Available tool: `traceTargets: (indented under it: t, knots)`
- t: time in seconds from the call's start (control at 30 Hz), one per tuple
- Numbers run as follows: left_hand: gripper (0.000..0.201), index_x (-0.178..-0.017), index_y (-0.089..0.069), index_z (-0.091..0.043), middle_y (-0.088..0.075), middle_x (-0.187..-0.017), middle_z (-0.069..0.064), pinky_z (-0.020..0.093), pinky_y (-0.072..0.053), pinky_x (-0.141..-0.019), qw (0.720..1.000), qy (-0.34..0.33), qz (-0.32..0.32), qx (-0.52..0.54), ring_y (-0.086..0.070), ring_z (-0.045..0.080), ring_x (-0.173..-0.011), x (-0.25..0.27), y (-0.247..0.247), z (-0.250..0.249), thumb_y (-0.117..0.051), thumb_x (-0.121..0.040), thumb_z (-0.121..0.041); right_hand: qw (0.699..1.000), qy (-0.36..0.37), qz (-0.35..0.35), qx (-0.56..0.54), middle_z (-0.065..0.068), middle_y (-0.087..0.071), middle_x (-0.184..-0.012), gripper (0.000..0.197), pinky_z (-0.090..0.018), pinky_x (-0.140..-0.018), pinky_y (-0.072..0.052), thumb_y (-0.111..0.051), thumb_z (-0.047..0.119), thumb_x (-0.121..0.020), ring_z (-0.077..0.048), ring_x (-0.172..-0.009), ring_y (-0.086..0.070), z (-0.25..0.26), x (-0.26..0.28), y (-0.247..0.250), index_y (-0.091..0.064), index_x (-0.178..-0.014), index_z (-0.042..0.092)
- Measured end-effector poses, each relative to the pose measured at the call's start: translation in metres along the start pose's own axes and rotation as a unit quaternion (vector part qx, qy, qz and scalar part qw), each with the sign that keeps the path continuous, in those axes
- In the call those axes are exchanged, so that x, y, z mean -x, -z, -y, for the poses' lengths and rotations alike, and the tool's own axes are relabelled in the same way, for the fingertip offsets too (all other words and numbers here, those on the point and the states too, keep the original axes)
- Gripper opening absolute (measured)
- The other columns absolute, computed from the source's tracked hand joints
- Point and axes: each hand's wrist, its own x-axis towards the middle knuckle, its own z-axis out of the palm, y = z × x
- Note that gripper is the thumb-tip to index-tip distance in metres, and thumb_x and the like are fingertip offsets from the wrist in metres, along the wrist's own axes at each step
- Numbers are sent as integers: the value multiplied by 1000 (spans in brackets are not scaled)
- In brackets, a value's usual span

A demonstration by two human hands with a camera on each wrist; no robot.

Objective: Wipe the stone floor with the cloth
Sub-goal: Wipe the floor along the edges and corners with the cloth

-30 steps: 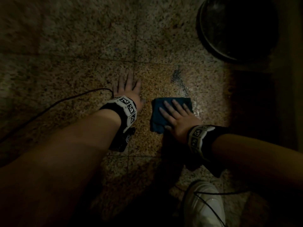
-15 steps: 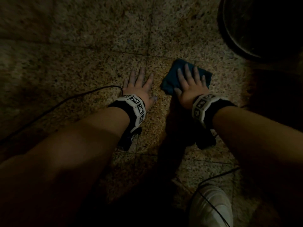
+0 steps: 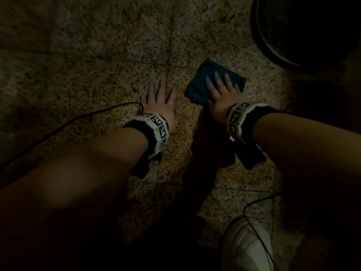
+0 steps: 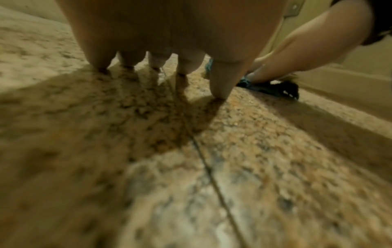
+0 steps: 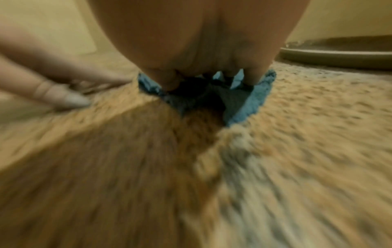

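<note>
A person's right hand [image 3: 224, 94] presses flat-fingered on a folded blue cloth [image 3: 199, 85] beside a tile joint of the stone floor [image 3: 97, 65], left hand [image 3: 160, 102] splayed, gripping nothing; unpinched, the cloth could bunch or slip free.

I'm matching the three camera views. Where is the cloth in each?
Head: the cloth lies above centre, under the right hand.
Left wrist: a sliver of it right of centre, beneath that hand.
Right wrist: upper centre, under the fingers.
Shared landmark: the left hand, flat on the floor beside it.
</note>
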Motion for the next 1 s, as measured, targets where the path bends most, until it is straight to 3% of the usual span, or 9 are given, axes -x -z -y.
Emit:
traceTargets:
  t: [0.3, 0.5, 0.63, 0.7, 0.8, 1.0]
  knots:
    - [78, -151, 13, -22, 26, -155, 8, 49, 3, -116, 1000, -21, -6, -7, 18, 34, -143, 4, -1, 2, -33, -96, -55, 997, 44, 48, 33, 3, 29, -154, 60, -38, -117, 8, -17, 42, -103, -22, -143, 24, -23, 67, -44, 21, -148, 30]
    - [69, -152, 3, -26, 18, -158, 6, 46, 6, -116, 993, -98, -37, -48, 14, 34, -144, 2, 3, -8, -34, -98, -48, 998, 14, 56, -15, 6, 17, -158, 65, -37, -118, -2, -23, 54, -99, -21, -145, 17, -14, 86, -51, -1, -153, 26]
    - [69, -152, 4, -26, 19, -157, 5, 47, 5, -116, 996, -80, -28, -43, 14, 34, -144, -8, 13, -18, -33, -99, -49, 999, 15, 14, -37, 1, 15, -159, 68, -39, -117, 5, -29, 51, -99, -22, -145, 19, -4, 82, -47, 8, -151, 29]
    - [68, -151, 8, -28, 22, -157, 2, 48, 4, -117, 997, -68, -15, -46, 15, 34, -144, -12, 16, -21, -27, -98, -53, 999, 16, 7, -46, 1, 25, -156, 68, -41, -117, 6, -29, 50, -100, -22, -143, 24, -2, 74, -45, 12, -150, 32]
    - [69, -151, 10, -29, 23, -156, 2, 48, 4, -117, 996, -66, -8, -57, 16, 34, -143, -16, 13, -21, -24, -98, -56, 999, 10, 38, -13, 0, 36, -151, 67, -41, -116, 9, -26, 50, -100, -25, -141, 28, -2, 69, -51, 18, -149, 33]
    - [68, -150, 13, -30, 23, -156, 4, 48, 3, -116, 990, -83, -37, -106, 13, 35, -144, -17, 4, -18, -21, -98, -56, 995, 31, 79, 42, 3, 36, -150, 63, -40, -114, 15, -21, 42, -103, -24, -141, 29, -17, 95, -74, 23, -147, 32]
